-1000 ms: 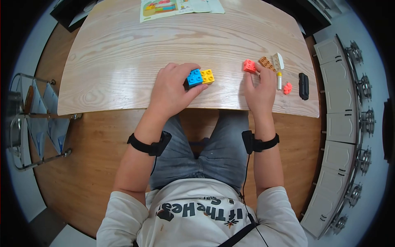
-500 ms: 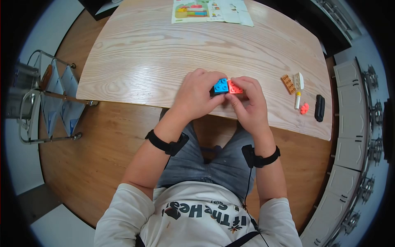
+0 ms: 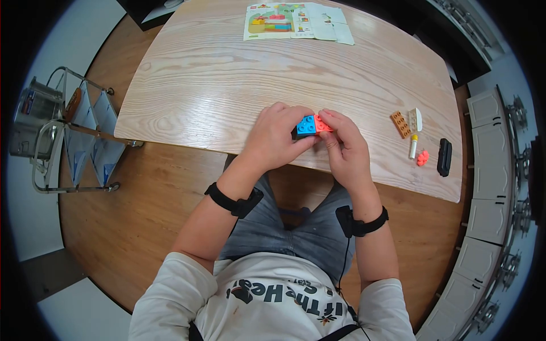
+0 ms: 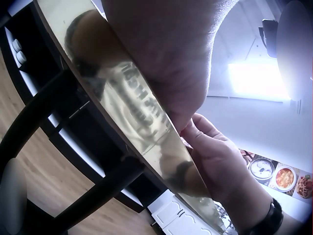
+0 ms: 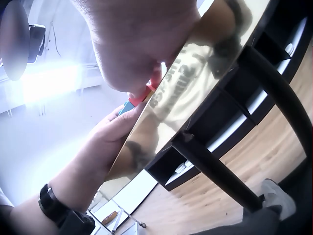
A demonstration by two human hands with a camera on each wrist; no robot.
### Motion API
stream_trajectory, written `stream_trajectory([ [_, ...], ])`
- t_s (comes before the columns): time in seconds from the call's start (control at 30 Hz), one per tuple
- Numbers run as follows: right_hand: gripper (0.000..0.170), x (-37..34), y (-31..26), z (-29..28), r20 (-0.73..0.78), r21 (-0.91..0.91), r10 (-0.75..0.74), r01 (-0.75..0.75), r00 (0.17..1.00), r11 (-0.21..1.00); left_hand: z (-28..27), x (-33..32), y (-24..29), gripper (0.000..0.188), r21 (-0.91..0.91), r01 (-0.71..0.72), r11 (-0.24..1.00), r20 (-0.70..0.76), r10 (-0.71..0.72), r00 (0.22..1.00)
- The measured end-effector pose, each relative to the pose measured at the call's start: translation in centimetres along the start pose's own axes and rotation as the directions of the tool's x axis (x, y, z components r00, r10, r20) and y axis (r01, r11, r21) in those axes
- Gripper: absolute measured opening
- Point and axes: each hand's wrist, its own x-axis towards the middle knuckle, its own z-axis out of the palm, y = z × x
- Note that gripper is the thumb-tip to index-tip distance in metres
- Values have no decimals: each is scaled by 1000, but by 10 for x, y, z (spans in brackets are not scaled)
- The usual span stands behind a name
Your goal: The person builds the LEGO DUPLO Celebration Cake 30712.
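Note:
Near the table's front edge, my left hand (image 3: 277, 136) grips a blue toy building brick (image 3: 306, 125) between thumb and fingers. My right hand (image 3: 349, 150) pinches a red brick (image 3: 322, 123), set right against the blue one's right side. Fingers cover part of both bricks, and the yellow brick is hidden in the head view. The right wrist view catches a sliver of the blue brick (image 5: 126, 107) and of the red brick (image 5: 141, 98), low over the tabletop.
To the right lie an orange-brown brick (image 3: 400, 124), a white curved piece (image 3: 418, 120), a white stick with a yellow top (image 3: 413, 148), a small coral piece (image 3: 422, 158) and a black object (image 3: 444, 157). A picture sheet (image 3: 270, 23) lies at the far side.
My right hand has brought the red brick leftward from beside the loose pieces to the blue brick. The yellow brick has gone out of sight there. My left hand keeps its grip.

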Motion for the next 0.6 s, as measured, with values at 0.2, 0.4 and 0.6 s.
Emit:
stream_trajectory([
  [0.2,39,-8,-2,-2,35,5,80,-80,996,997,2,1,-4,46,5,-59,998,-18,59,998],
  [0.4,79,9,-32,-16,-56,-346,-225,193,973,918,-2,0,0,47,1,-25,1000,-4,25,1000],
  [0.6,96,-5,-28,2,232,-430,76,33,970,902,-1,0,-1,49,-6,2,1000,10,-2,1000],
])
